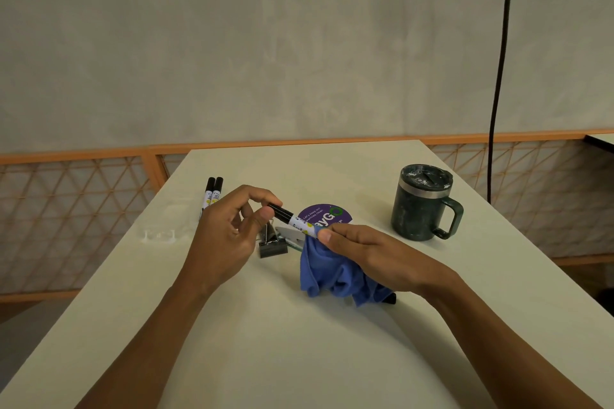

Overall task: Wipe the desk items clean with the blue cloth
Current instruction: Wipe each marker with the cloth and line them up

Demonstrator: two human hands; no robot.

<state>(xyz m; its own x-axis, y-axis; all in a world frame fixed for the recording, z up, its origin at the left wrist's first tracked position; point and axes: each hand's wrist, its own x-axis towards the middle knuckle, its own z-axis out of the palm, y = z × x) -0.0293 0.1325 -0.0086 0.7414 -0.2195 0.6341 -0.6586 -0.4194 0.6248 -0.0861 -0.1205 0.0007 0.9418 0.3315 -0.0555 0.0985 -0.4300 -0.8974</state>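
My left hand (229, 226) pinches the black cap end of a marker (292, 219) with a white label, held above the desk. My right hand (368, 252) holds the blue cloth (335, 272) wrapped round the marker's other end, thumb pressing on top. The cloth hangs down to the desk. Two more black markers (212, 191) lie side by side at the left. A black binder clip (272, 244) and a white stapler-like item (292, 236) lie under the held marker. A dark object (391, 299) pokes out from under the cloth.
A dark green lidded mug (422, 202) with a handle stands at the right. A round purple sticker (327, 214) lies behind the hands. A clear plastic piece (159, 234) sits at the left. The white desk (299, 342) ends at an orange lattice railing; a black cable (498, 76) hangs at the right.
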